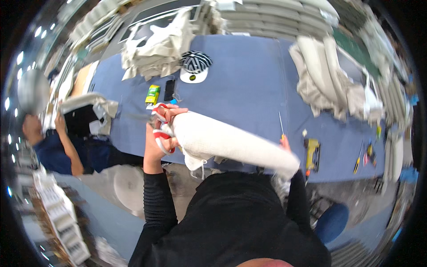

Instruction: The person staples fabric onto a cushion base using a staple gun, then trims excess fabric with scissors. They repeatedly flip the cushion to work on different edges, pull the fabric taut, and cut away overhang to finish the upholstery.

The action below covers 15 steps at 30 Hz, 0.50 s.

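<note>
Blue worktable (249, 80): one white fabric roll (231, 142), long axis running from left hand (155, 147) down-right to right hand (284, 143). Left fingers closed on one red-handled scissors (161, 129); right grip unclear.

One pair of scissors (161, 129), one fabric roll (231, 144), one cap (195, 66)

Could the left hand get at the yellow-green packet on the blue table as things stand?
Probably not without letting go first: the left hand grips red-handled scissors against the white fabric roll. The yellow-green packet lies close beyond it on the blue table, with nothing in between.
</note>
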Available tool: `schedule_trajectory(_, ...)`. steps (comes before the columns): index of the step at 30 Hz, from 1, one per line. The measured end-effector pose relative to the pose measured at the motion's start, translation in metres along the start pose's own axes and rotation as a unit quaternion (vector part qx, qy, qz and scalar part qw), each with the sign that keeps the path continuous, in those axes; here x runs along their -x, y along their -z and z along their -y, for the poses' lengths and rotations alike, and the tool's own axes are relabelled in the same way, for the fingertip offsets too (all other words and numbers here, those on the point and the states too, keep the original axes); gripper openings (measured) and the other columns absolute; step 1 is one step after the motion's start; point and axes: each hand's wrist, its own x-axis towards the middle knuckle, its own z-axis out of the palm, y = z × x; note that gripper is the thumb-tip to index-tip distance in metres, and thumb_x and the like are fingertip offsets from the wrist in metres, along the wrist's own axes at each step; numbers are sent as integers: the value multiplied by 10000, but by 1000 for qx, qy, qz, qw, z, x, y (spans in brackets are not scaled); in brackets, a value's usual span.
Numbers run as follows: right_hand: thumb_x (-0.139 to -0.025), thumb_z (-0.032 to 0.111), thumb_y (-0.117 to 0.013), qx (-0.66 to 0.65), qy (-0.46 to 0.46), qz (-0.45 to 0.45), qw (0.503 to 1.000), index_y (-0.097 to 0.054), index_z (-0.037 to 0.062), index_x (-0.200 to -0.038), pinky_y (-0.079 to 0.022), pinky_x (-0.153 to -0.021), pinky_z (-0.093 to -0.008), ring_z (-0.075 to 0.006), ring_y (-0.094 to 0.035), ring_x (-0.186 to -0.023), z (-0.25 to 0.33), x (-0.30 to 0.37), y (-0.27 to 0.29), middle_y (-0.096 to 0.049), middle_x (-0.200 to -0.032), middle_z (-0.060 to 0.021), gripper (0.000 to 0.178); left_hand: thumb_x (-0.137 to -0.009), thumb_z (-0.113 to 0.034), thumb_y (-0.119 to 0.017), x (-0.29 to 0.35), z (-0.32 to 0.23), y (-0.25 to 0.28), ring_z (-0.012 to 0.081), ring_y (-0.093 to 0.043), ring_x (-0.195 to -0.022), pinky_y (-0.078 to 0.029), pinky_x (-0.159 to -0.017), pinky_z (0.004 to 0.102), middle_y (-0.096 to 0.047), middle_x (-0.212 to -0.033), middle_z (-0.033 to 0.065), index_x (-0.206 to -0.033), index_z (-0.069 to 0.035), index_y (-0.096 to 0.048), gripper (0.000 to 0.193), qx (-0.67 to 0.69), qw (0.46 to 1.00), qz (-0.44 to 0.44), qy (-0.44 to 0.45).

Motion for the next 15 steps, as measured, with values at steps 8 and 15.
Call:
schedule_trajectory(8,-1109,211,-651,244,45,242,938,-580,-5,-1579,-488,-1170,-407,-218,-623,-1382,104,65,17,-660,-1547,-90,522,-834,-318,-923,7,26,-13,160,-617,-1094,-512,-1017,354,-667,-1173,50,-1094,-134,-465,557,388,885,-254,49)
schedule_trajectory(15,-877,159,-766,401,311,159,847,-371,-37,-1661,-421,-1228,-478,-336,-563,-1431,221,128,-24,-539,-1588,-199,899,-1016,-301,-771,-92,97,-34,267,-763,-1066,-570,-920,393,-783,-1149,114,-1329,-57,-681,407,117,935,-266,202)
